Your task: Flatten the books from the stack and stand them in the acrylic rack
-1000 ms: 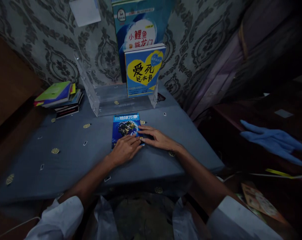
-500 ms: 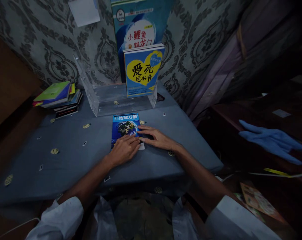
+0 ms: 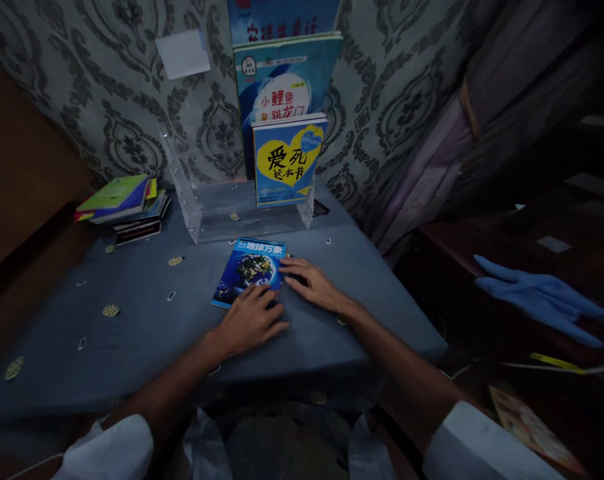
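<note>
L hand (image 3: 252, 320), splayed, on blue rectangular paper bk (image 3: 252, 268); R hand (image 3: 313, 285), half-spread, at its R edge. Risk: uneven press could skew bk.

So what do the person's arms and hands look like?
Both the left hand and the right hand are bare, without gloves. The forearms are bare too. The left sleeve and right sleeve are whitish, creased and loose.

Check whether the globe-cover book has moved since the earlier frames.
Yes: judged against the clear stand, the globe-cover book has turned clockwise, its top edge shifting right and its lower-left corner swinging left.
</note>
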`<state>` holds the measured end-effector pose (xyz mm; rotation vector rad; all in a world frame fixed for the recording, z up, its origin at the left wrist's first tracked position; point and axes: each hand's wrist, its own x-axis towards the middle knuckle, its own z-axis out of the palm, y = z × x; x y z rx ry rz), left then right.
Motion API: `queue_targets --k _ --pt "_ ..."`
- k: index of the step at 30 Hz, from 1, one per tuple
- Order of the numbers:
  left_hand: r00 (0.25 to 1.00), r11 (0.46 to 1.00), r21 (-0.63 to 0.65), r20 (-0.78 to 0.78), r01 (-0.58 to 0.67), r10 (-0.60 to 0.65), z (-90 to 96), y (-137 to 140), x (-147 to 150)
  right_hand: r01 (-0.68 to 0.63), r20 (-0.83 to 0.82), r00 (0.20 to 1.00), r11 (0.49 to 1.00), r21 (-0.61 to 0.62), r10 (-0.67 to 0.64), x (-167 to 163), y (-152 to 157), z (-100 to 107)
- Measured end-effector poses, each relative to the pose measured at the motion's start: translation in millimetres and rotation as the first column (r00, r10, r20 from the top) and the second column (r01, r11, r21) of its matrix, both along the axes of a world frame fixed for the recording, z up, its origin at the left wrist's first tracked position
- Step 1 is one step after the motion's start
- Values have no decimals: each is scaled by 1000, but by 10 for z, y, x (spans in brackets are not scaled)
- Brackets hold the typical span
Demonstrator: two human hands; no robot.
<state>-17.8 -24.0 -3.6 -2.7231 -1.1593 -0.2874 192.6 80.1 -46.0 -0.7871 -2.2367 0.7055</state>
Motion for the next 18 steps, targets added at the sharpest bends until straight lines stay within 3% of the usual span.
queue_targets --k 4,8,11,18 --pt "998 999 -23 49 -23 24 19 -99 -254 91 -37 995 996 8 -90 33 29 5" --pt "983 984 -7 25 -181 181 32 -89 -358 122 -26 992 991 -61 -123 37 33 60" --pt "959 959 3 -10 -284 284 45 -4 -202 142 -43 988 983 -116 -147 32 27 94" --pt "929 931 -2 -74 -364 363 68 351 294 130 -133 979 974 -187 -156 64 58 91"
